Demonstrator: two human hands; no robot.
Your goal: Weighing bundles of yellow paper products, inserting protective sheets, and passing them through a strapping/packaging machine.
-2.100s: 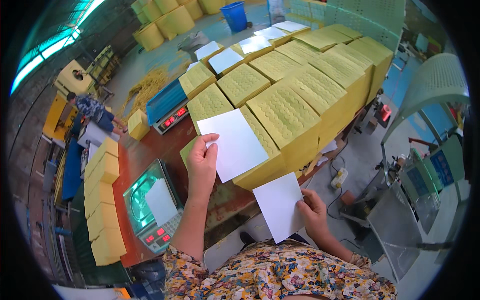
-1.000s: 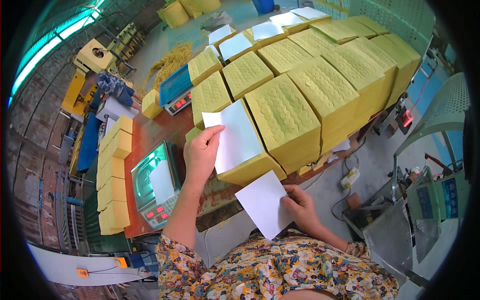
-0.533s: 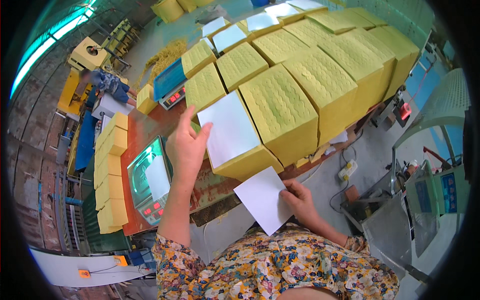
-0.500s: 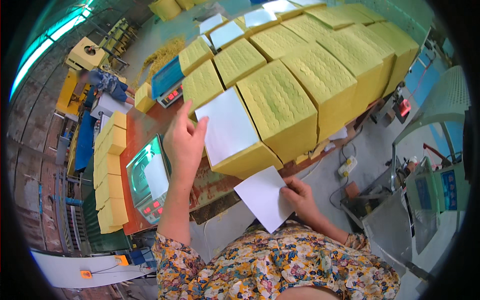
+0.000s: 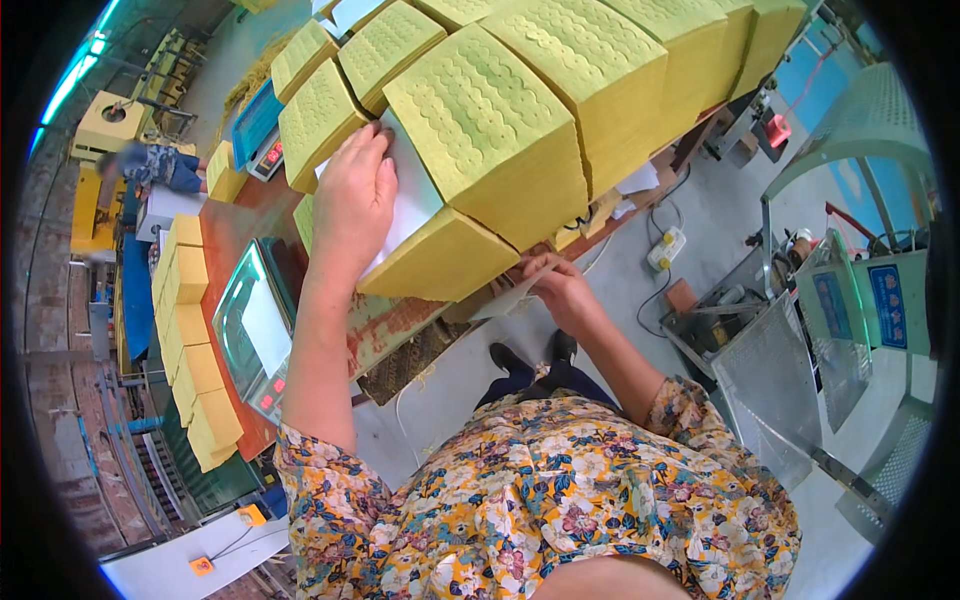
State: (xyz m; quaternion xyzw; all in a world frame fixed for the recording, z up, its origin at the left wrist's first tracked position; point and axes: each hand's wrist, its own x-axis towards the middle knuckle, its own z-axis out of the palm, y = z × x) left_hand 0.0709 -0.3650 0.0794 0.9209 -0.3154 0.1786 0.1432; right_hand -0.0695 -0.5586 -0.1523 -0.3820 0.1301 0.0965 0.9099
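Note:
My left hand [image 5: 352,200] is curled over the left side of the nearest yellow paper stack [image 5: 440,262], its fingers bent at the far corner. A white sheet [image 5: 410,185] lies on top of that stack, partly covered by the hand. At the stack's near lower corner, my right hand [image 5: 565,292] pinches another white sheet [image 5: 512,294], seen almost edge-on. A larger yellow stack [image 5: 490,130] with scalloped rows on its top stands right beside the nearest one. My left fingertips are partly hidden.
More yellow stacks [image 5: 640,80] fill the table behind. A scale [image 5: 250,320] with a white sheet on its pan stands left, beside a row of small yellow stacks [image 5: 190,350]. A blue-topped scale [image 5: 258,125] is farther back. Metal equipment [image 5: 770,400] and a power strip [image 5: 665,248] are at right.
My left hand has come down onto the stack's side and covers part of its white sheet. My right hand has brought its sheet up to the stack's near corner, turning it edge-on.

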